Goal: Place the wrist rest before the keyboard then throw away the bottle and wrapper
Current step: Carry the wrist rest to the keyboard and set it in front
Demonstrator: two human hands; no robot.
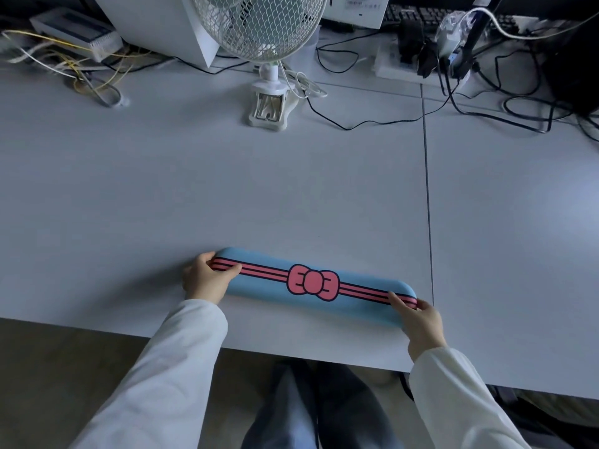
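Note:
A long blue wrist rest (269, 288) with pink stripes and a pink bow lies on the white table (227, 196) near its front edge, slightly slanted. My left hand (204, 280) grips its left end, thumb on top. At the right end, my right hand (418, 322) holds it the same way. A black keyboard (418, 14) lies far back at the top right, partly hidden behind clutter. A crumpled clear plastic wrapper or bag (453, 30) sits beside it. I see no bottle.
A white clip-on fan (262, 30) stands at the back centre, its clamp base (270, 105) on the table. Black cables (486, 111) trail at the back right, a white device and yellow wires (81, 59) at the back left. A seam (427, 189) divides the tabletop.

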